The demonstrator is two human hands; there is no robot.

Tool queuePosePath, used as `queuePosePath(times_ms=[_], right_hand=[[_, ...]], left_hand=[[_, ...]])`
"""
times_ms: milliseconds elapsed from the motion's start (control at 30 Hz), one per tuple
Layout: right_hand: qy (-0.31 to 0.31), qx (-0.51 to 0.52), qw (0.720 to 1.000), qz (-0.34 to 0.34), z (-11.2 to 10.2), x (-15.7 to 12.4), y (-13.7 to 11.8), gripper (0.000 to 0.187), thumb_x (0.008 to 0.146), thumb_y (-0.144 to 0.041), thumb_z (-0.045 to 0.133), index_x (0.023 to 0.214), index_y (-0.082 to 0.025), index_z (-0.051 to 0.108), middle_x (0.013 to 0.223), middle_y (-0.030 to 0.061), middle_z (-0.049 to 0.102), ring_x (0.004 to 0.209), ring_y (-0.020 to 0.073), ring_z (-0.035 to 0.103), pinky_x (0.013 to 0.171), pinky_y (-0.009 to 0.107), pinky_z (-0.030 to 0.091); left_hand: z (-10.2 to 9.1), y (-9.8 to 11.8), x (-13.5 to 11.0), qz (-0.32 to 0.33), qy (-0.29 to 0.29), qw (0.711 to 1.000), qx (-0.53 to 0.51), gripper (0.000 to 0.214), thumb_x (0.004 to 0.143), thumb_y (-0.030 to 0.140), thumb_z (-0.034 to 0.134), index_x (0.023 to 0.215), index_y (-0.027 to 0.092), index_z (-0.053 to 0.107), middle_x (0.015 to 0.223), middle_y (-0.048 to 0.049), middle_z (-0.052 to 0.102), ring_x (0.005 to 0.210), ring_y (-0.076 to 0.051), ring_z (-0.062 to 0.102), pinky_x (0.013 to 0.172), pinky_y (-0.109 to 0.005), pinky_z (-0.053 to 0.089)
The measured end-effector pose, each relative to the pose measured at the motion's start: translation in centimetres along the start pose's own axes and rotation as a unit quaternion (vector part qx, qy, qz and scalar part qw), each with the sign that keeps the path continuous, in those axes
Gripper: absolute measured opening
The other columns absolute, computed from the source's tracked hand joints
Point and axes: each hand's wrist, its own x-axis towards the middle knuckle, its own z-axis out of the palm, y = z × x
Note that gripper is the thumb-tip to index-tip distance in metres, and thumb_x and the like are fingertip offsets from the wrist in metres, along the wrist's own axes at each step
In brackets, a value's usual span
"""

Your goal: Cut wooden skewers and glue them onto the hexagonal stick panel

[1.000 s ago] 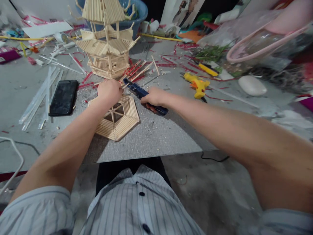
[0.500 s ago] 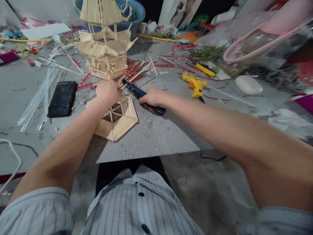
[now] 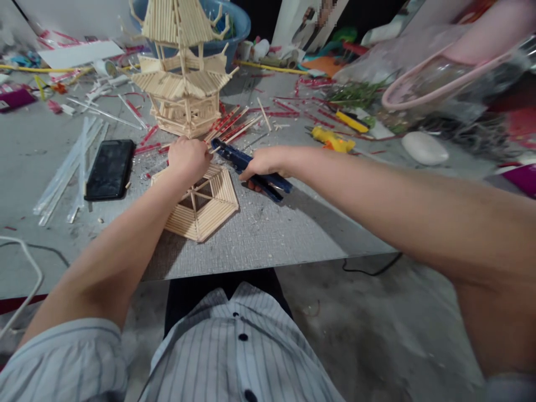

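My left hand (image 3: 190, 159) is closed on a thin wooden stick (image 3: 215, 149), which pokes out past the fingers to the jaws of a dark blue hand cutter (image 3: 234, 158). Around that cutter my right hand (image 3: 262, 166) is wrapped, and its two handles stand apart. Below my left wrist lies a flat hexagonal frame of wooden sticks (image 3: 213, 209), partly covered by my forearm. A tiered pagoda model of pale sticks (image 3: 182, 84) rises just beyond my hands. Red-wrapped and bare sticks (image 3: 237, 124) are strewn between the pagoda and the cutter.
Left of my hands are a black phone (image 3: 109, 169) and clear strips (image 3: 69, 170). To the right lie a yellow glue gun (image 3: 330, 138), partly behind my forearm, and a white oval object (image 3: 424, 148). A blue basin (image 3: 238, 25) stands behind the pagoda.
The cutter's handles have spread apart; before, they were together. My right forearm has risen and now covers part of the glue gun. My left hand keeps its grip on the stick.
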Motion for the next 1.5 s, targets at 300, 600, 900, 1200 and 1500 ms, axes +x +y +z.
queuePosePath(times_ms=[300,600,900,1200,1500], right_hand=[[0.107,-0.002,0.991,-0.077,1.5,1.3,1.1,0.035,0.082,-0.040,0.059,0.057,-0.018,0.050,0.048,0.0018,0.054,0.037,0.0118,0.049,0.040,0.025,0.043],[0.123,0.000,0.989,-0.077,1.5,1.3,1.1,0.039,0.084,-0.049,0.056,0.060,-0.020,0.049,0.048,0.0028,0.054,0.036,0.0137,0.050,0.037,0.027,0.040],[0.123,-0.036,0.988,-0.083,1.5,1.5,1.1,0.042,0.081,-0.055,0.057,0.060,-0.019,0.051,0.050,0.0034,0.055,0.038,0.0139,0.052,0.039,0.026,0.042],[0.127,-0.039,0.987,-0.091,1.5,1.9,1.2,0.042,0.080,-0.055,0.057,0.060,-0.019,0.052,0.053,0.0044,0.057,0.041,0.0137,0.054,0.041,0.026,0.044],[0.126,-0.069,0.986,-0.087,1.5,2.0,1.1,0.042,0.081,-0.055,0.055,0.060,-0.019,0.053,0.052,0.0047,0.057,0.043,0.0149,0.056,0.043,0.026,0.045]], left_hand=[[0.2,0.0,0.0,0.008,-0.001,1.000,0.016,0.037,0.086,0.031,0.043,0.103,0.012,0.070,0.111,-0.0166,0.067,0.117,-0.031,0.054,0.093,-0.040,0.041],[0.0,0.0,-0.2,0.010,0.029,1.000,0.001,0.036,0.086,0.030,0.043,0.100,0.012,0.071,0.106,-0.0162,0.069,0.114,-0.029,0.055,0.092,-0.039,0.042],[-0.1,0.1,-0.2,0.013,0.035,0.999,0.009,0.034,0.086,0.030,0.048,0.099,0.010,0.072,0.105,-0.0173,0.069,0.115,-0.031,0.056,0.093,-0.040,0.043],[0.0,0.1,-0.1,0.000,0.030,0.999,0.013,0.035,0.086,0.030,0.045,0.099,0.011,0.071,0.105,-0.0169,0.067,0.114,-0.030,0.055,0.094,-0.040,0.042],[-0.4,0.1,-0.2,-0.013,0.015,1.000,0.021,0.037,0.085,0.033,0.044,0.104,0.015,0.070,0.110,-0.0136,0.067,0.116,-0.028,0.053,0.094,-0.038,0.042]])
